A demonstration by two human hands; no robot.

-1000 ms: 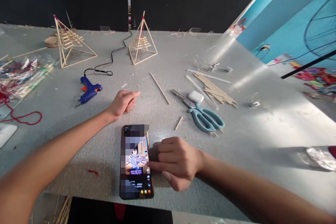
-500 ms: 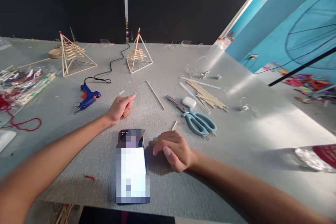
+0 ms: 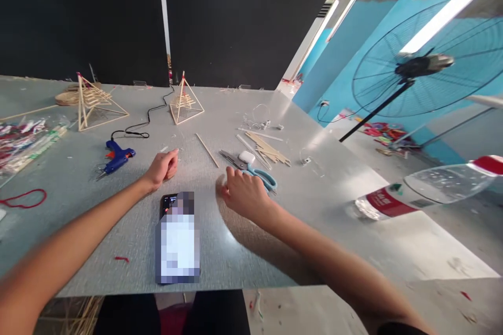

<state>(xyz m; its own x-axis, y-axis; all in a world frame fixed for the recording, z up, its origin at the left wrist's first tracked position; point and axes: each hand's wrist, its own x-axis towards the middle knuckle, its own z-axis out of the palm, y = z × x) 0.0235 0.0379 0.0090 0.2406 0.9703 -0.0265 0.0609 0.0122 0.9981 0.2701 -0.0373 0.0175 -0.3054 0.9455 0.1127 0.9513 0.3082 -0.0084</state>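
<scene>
My left hand [image 3: 164, 167] rests on the table as a loose fist, with nothing visible in it. Small clear scraps [image 3: 165, 149] lie just beyond it. Lifted a little over the table, my right hand [image 3: 245, 193] has its fingers curled downward; their tips are hidden. It partly covers the blue-handled scissors [image 3: 262, 175], and I cannot tell whether it touches them. Between my arms lies a phone [image 3: 176, 246] with a lit, blurred screen. A thin wooden stick [image 3: 207, 151] lies between the hands, farther back.
A blue glue gun [image 3: 118, 158] lies left, its cord running back. Two stick pyramids [image 3: 186, 107] stand behind. Flat wooden strips [image 3: 269, 147] and a white case [image 3: 247, 157] lie by the scissors. A plastic bottle [image 3: 424, 188] stands right; a fan [image 3: 424, 65] is beyond.
The view has swung right and up, bringing the fan and whole bottle into sight. My right hand has risen and moved forward over the scissors. My left hand keeps its place on the table.
</scene>
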